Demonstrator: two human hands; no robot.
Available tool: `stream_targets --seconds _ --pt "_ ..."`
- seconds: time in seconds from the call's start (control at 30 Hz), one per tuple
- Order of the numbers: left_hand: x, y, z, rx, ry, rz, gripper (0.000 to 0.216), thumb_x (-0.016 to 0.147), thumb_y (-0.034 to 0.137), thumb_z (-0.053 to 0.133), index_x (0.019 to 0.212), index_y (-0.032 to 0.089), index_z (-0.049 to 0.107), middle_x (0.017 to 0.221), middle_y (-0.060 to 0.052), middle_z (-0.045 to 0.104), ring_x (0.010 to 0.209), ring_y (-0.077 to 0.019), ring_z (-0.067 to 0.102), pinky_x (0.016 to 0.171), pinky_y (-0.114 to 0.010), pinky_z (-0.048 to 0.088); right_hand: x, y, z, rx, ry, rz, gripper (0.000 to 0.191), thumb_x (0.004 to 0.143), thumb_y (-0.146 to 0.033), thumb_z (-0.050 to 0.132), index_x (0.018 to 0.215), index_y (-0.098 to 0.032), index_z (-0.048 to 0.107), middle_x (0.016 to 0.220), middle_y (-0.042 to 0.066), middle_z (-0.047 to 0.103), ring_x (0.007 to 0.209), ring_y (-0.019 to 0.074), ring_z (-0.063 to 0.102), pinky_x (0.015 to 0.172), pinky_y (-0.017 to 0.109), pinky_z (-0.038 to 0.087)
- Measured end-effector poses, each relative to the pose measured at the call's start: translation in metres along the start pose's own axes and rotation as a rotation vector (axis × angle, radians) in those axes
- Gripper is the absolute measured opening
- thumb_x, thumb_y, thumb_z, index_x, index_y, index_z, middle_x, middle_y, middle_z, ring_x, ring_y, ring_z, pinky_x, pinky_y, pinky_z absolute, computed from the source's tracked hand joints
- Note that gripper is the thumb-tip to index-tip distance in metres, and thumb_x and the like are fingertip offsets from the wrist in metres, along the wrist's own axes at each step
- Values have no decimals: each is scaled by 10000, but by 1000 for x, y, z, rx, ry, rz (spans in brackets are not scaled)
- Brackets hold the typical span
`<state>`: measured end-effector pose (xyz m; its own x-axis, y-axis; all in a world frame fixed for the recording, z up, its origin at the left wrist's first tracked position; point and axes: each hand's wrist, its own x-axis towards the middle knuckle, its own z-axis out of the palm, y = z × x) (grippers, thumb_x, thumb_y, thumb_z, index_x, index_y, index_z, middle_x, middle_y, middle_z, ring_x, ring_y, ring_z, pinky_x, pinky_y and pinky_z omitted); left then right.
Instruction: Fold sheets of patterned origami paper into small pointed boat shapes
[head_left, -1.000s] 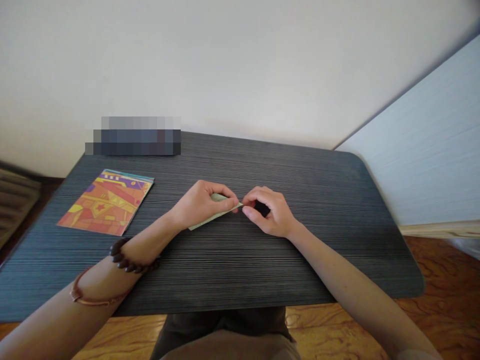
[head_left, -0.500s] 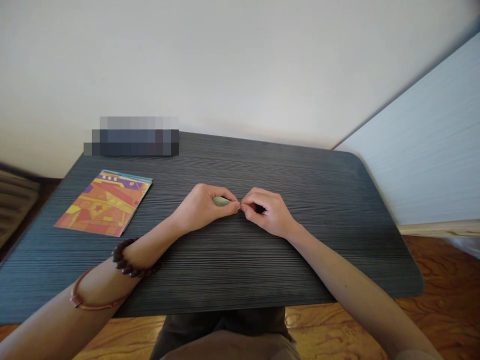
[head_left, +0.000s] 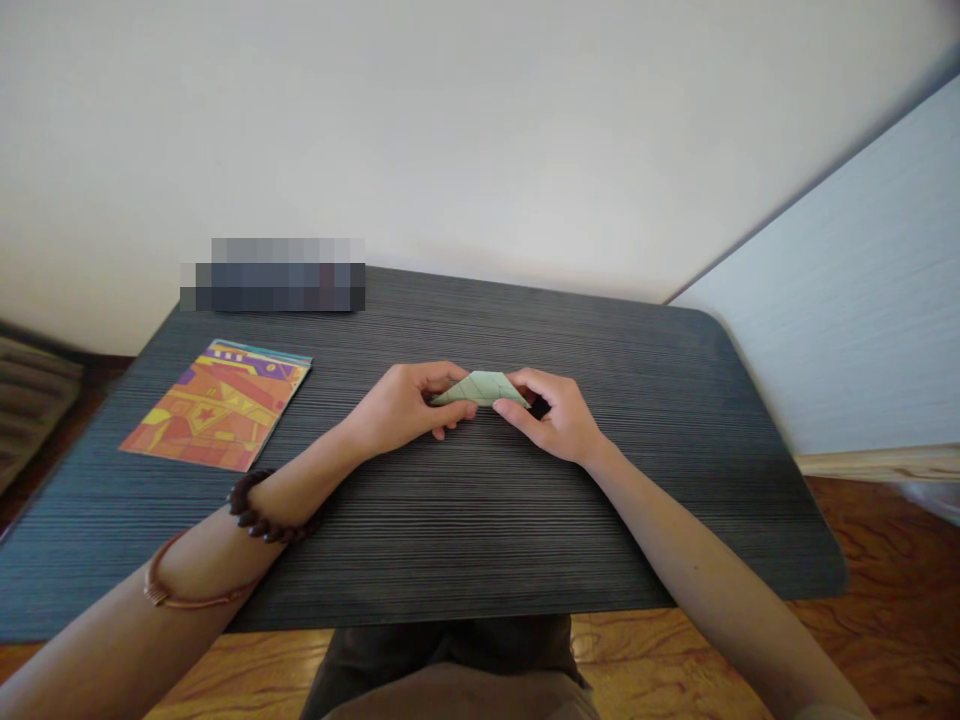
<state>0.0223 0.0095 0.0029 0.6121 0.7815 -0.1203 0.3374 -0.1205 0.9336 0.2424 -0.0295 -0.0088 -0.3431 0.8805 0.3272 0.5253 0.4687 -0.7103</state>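
A small piece of pale green folded paper (head_left: 486, 388), shaped like a trapezoid with crease lines across it, is held between my two hands above the dark table. My left hand (head_left: 409, 405) grips its left end, thumb along the near edge and fingers behind. At the other end my right hand (head_left: 553, 412) pinches the paper between thumb and fingers. The fingers behind the paper are partly hidden.
Colourful patterned sheets or booklets (head_left: 225, 405) lie stacked on the left of the dark striped table (head_left: 480, 530). Behind them is a blurred-out dark object (head_left: 281, 280). A white wall (head_left: 525, 140) borders the far edge, and a pale panel (head_left: 862, 300) stands at the right.
My hands have moved apart, and the green paper now shows broadly between them. Earlier it was mostly covered by my left hand, with both hands' fingertips together at its right end.
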Motion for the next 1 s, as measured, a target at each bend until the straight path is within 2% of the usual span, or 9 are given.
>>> stream_targets --seconds 0.13,0.23,0.3,0.5,0.87,1.0 --pt "-1 0 6 -45 228 73 332 716 346 706 900 195 474 642 23 654 513 -121 620 477 -207 524 -1 2 3 -31 61 73 192 831 -343 580 742 -174 604 595 -28 529 534 92 456 533 234 351" --pt "-1 0 5 -54 366 156 321 714 328 711 806 188 437 702 -3 676 572 -133 647 496 -215 546 -1 4 3 -4 87 107 150 810 -328 608 827 -179 607 654 -19 576 582 103 504 566 233 389" --pt "-2 0 4 3 408 190 276 733 329 694 769 174 469 769 -24 688 589 -124 650 518 -213 557 -1 4 3 17 77 85 143 805 -301 611 890 -188 594 708 -14 609 612 108 529 599 235 412" --pt "-3 -2 4 201 491 256 222 748 355 680 796 160 588 824 -26 687 540 -91 633 569 -205 565 -1 2 4 -15 50 -7 163 811 -255 599 964 -196 606 751 -7 629 611 102 528 605 232 420" --pt "-4 -1 5 175 512 284 218 735 324 703 844 167 597 788 -15 705 543 -106 656 537 -191 549 -2 2 3 -7 47 -64 165 821 -218 576 977 -192 624 801 0 660 611 96 530 603 232 418" --pt "-4 -1 4 230 518 311 200 745 325 696 841 170 614 780 -7 709 539 -101 652 547 -190 544 -2 2 3 -10 61 -72 154 826 -213 571 968 -189 626 805 5 660 624 99 534 611 237 422"
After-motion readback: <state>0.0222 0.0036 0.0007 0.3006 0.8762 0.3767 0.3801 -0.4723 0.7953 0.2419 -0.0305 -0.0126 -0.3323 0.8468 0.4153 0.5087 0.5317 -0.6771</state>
